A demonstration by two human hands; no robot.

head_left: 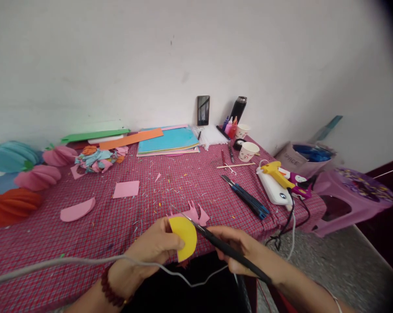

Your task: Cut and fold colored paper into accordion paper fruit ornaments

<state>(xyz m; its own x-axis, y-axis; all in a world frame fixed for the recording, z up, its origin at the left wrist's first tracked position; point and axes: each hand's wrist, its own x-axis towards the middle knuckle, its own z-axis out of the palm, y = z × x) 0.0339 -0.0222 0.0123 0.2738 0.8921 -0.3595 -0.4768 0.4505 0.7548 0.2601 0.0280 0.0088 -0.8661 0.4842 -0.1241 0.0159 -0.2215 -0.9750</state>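
My left hand (155,248) pinches a folded yellow paper half-circle (184,237) at the table's near edge. My right hand (237,252) is closed round a pair of black-handled scissors (216,242), whose blades reach the top of the yellow paper. Just behind the paper lie pink paper cut-outs (196,214) on the red checked tablecloth (118,217). A grey cable (85,261) crosses over my left wrist, which wears a dark bead bracelet.
Pink paper pieces (126,189) and paper pumpkins (36,176) lie at the left. Coloured sheets (166,141), a phone, a flask, glue bottles and paper cups (247,151) stand at the back. A yellow glue gun (276,173), a white power bank and blue pens (246,198) lie right. A purple stool (353,195) stands beside the table.
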